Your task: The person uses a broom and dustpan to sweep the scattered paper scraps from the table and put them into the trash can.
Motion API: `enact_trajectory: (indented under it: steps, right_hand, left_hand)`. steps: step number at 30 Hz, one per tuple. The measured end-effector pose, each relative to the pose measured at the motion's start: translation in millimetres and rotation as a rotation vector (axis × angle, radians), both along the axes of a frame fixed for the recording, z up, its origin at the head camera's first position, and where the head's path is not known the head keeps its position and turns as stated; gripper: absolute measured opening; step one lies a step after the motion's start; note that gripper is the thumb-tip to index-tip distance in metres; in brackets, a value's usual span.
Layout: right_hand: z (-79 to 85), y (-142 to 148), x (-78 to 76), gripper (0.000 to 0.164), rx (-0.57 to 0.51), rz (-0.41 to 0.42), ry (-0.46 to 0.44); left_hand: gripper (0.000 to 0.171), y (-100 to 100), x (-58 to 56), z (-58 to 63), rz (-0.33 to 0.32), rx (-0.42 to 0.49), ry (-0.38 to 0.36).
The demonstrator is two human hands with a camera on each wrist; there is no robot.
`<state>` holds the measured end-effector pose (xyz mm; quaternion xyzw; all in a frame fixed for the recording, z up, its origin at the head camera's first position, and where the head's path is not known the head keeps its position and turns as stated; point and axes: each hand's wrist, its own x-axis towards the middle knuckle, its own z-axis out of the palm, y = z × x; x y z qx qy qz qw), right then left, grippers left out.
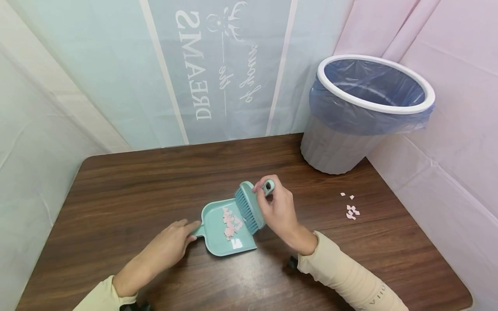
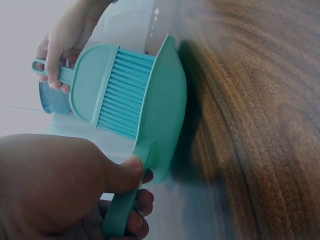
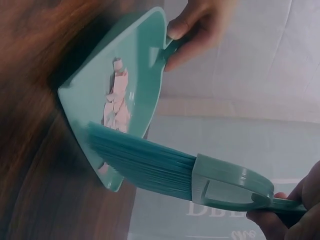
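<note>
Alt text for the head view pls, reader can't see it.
A person's right grip holds a teal brush, its bristles at the open edge of a teal dustpan holding pink scraps, while the left grip holds the dustpan's handle. A few loose scraps lie rightward on the wooden table, near a gray bin with a blue liner.

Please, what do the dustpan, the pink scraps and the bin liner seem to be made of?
Dustpan: probably moulded plastic, smooth and slightly glossy, with light glinting inside.
Pink scraps: likely matte paper, being thin, flat and angular; card is possible.
Bin liner: apparently thin, shiny plastic film, translucent and wrinkled.
</note>
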<state>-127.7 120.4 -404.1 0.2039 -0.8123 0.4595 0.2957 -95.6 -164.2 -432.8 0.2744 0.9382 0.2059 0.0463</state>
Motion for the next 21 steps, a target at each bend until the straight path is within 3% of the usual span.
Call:
enact_trajectory:
  steps: [7, 15, 21]
  right_hand:
    - [-1.8, -1.0, 0.8, 0.017, -0.002, 0.028, -0.066]
    - [-2.3, 1.9, -1.4, 0.017, 0.026, -0.008, -0.005]
    - [-0.4, 4.9, -1.4, 0.017, 0.105, -0.057, -0.025]
  left_hand:
    - [0.035, -1.1, -0.1, -0.6, -0.004, 0.01, -0.005]
    - [0.035, -1.4, -0.8, -1.5, -0.008, 0.008, 0.003]
    - [0.035, -2.1, -1.1, -1.7, -0.011, 0.009, 0.005]
